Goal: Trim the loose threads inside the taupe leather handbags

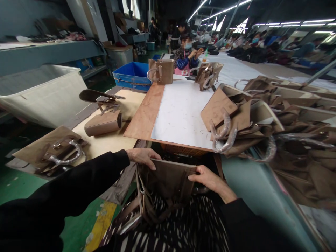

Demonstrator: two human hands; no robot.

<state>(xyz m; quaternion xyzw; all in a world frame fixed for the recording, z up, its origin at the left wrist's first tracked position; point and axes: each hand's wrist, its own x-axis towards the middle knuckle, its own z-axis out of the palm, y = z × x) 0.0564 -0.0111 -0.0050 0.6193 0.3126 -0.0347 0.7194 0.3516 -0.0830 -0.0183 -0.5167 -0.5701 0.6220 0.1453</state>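
Observation:
A brown handbag (170,178) rests upright on my lap, its top edge toward the table. My left hand (144,156) grips the bag's upper left corner, thumb on the near face and fingers over the far side. At the upper right corner, my right hand (211,178) pinches the same edge. Straps hang down the bag's left side onto the patterned cloth (189,227) over my legs. Its lower part is partly hidden in shadow and folds.
Ahead stands a wooden board (143,120) with a white sheet (181,115). Piled brown handbags (301,140) with wrapped handles crowd the right. Another bag (52,147) lies at left, near a pale bin (44,94). A blue crate (131,75) and a seated co-worker (186,57) are beyond.

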